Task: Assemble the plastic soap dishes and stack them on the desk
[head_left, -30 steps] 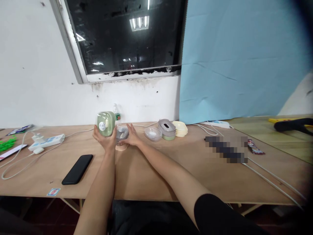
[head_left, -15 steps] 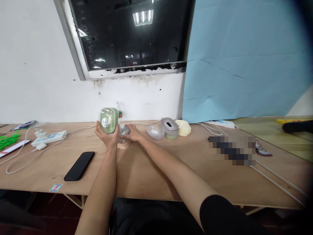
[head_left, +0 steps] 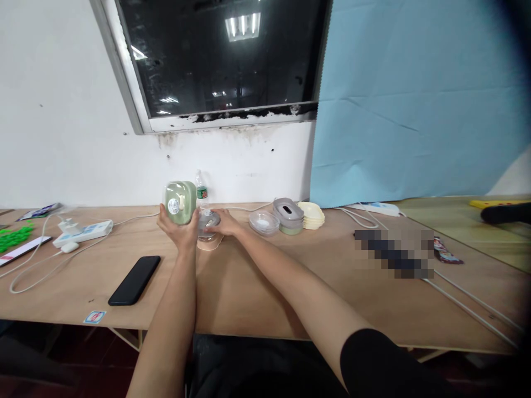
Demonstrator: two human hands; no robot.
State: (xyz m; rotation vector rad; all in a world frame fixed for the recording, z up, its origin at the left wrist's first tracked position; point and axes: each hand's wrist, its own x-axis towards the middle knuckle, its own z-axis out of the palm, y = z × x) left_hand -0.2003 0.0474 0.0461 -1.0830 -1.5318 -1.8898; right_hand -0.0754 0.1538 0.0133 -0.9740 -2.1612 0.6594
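My left hand (head_left: 181,231) is wrapped round the lower part of a green food container (head_left: 187,202), holding it up off the table. The container is tilted so that its clear lid, with a round white sticker, faces me. Just right of it, my right hand (head_left: 226,223) has its fingers round the side of a small grey container (head_left: 208,219) with a clear top. Under that grey container is a peach-coloured piece (head_left: 211,243) on the table; whether the two touch is hard to tell.
Nearby on the wooden table (head_left: 257,287) are a clear round container (head_left: 264,222), stacked grey containers (head_left: 287,211) and cream bowls (head_left: 311,215). A plastic bottle (head_left: 201,188) stands by the wall. Leftward lie a black phone (head_left: 135,281) and a power strip (head_left: 83,234) with cables.
The green container in my left hand has shifted slightly left, away from the grey one. More of the peach-coloured piece and the bottle shows now. My right hand stays on the grey container.
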